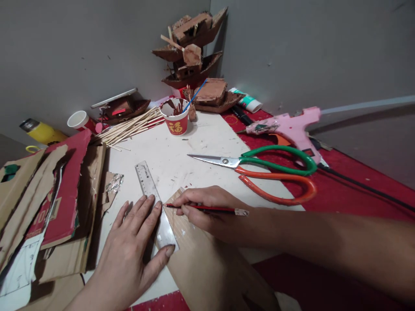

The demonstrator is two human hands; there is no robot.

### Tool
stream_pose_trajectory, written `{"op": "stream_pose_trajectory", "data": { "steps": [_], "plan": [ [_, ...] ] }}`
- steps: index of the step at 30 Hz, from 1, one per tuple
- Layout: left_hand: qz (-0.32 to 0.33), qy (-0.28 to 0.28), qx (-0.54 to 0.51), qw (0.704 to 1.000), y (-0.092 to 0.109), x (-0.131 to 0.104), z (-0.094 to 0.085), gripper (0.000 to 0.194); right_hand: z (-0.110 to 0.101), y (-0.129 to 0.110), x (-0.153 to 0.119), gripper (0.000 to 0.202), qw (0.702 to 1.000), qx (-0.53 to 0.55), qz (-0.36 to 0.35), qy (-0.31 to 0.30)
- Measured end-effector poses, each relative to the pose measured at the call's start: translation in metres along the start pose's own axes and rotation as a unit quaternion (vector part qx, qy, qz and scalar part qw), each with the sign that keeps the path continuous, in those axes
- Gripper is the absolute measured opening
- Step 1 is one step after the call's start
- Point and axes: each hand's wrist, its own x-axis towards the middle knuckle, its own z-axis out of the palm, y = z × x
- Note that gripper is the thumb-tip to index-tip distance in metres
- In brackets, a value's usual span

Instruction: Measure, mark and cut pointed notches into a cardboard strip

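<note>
My left hand lies with spread fingers across a clear ruler, pressing it flat. The ruler slants over the edge of a brown cardboard piece. My right hand pinches a red and black pencil. Its tip meets the ruler's right edge, close to my left index finger. Just beyond my right hand lie large scissors with one green and one orange handle, blades parted slightly and pointing left.
Cardboard scraps are piled at left. Behind are thin wooden sticks, a red paper cup with brown paint and a blue-handled brush, and stacked cardboard boats against the walls. A pink glue gun with a black cord sits at right.
</note>
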Motion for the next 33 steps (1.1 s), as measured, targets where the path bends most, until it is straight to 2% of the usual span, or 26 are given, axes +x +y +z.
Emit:
{"op": "stream_pose_trajectory", "data": {
  "steps": [11,21,33],
  "plan": [
    [0.002,-0.004,0.004,1.000,-0.001,0.001,0.000,0.067,-0.005,-0.008,0.001,0.021,1.000,-0.004,-0.018,-0.007],
    [0.002,-0.008,0.001,1.000,-0.001,0.000,0.000,0.067,-0.020,-0.027,-0.002,0.023,0.993,-0.001,0.020,-0.116],
    [0.001,-0.004,-0.001,1.000,0.000,0.000,-0.001,0.067,-0.022,-0.028,-0.004,0.020,0.987,0.066,0.047,-0.138]
  ]
}}
